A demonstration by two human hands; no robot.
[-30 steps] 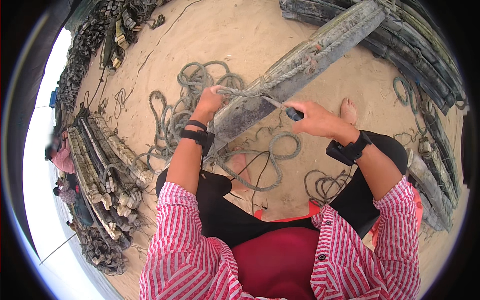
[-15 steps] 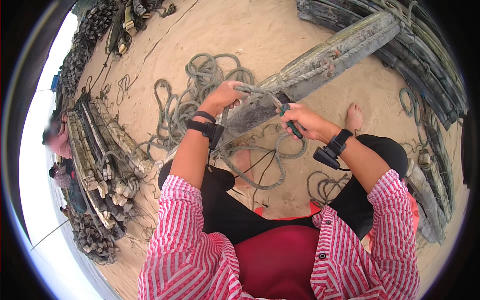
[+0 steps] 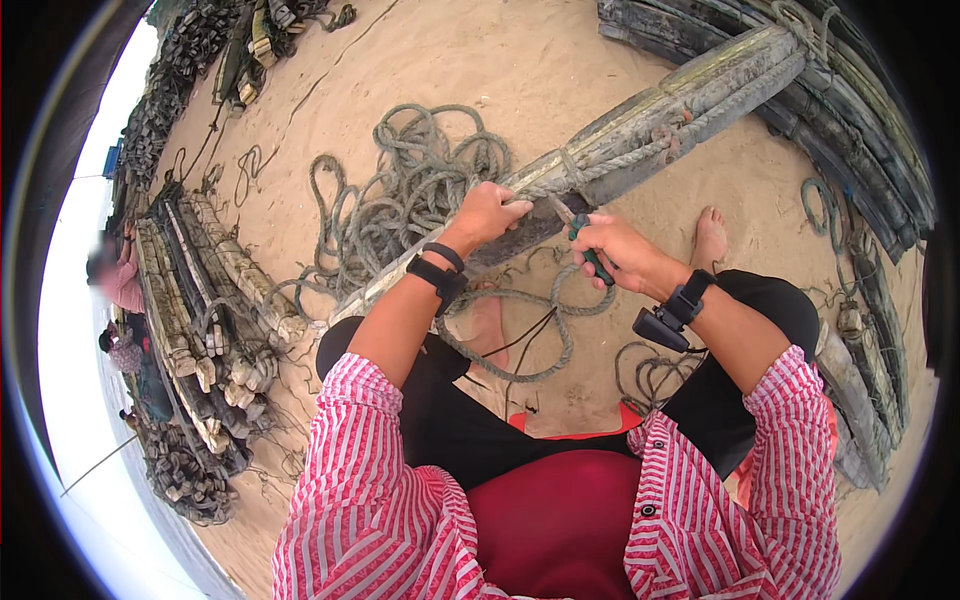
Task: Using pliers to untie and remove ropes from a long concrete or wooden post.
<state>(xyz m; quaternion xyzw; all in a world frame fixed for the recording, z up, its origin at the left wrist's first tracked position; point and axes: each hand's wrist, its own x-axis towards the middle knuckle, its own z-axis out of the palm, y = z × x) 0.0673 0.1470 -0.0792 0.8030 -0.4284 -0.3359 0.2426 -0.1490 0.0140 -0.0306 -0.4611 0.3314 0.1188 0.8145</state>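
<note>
Hands [image 3: 487,212] [image 3: 612,247] on one bundle [image 3: 640,130]

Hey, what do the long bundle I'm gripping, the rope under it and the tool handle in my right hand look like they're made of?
Long bundle: seemingly weathered wooden or bamboo slats, grey-green and dull, lashed with cord; which one is unclear.
Rope: twisted fibre, probably synthetic, faded grey-green and rough, its strands visible.
Tool handle in the right hand: likely smooth green plastic or rubber.
The left hand grips the bundle.
</note>
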